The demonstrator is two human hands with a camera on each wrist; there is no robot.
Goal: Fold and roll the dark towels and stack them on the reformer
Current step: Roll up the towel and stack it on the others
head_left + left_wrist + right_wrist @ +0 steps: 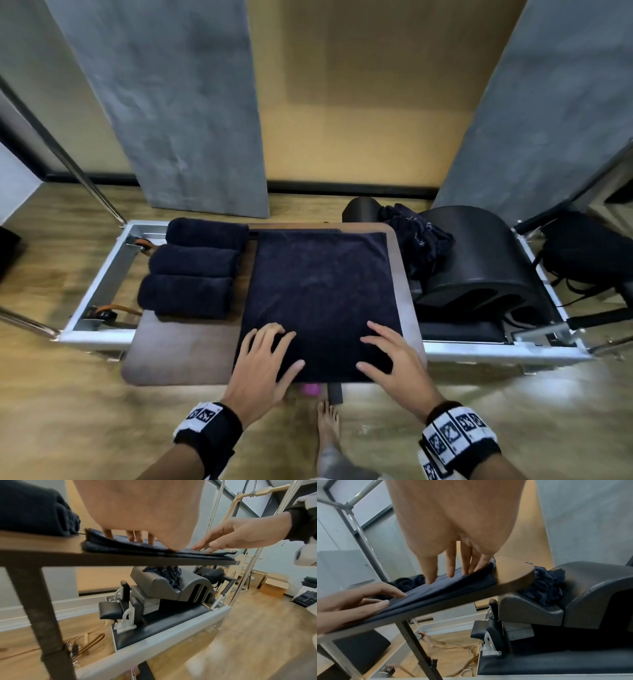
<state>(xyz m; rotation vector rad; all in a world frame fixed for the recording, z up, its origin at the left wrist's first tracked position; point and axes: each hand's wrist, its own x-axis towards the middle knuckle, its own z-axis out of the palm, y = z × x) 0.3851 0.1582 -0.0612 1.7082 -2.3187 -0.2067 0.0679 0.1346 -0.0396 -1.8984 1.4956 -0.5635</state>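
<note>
Towel [318, 294], folded flat, lies on the brown board [178, 346] atop the reformer [99, 281], its near edge under both hands: the left hand [262, 366] rests with spread, lightly bent fingers on the near left corner and the right hand [394, 363] likewise on the near right corner, neither pinching the cloth. Farther left on the board, three rolls [195, 267] lie side by side, touching one another and just beside the flat one. Beyond the board's right end a crumpled pile [418, 240] sits on the black arc barrel [479, 267].
</note>
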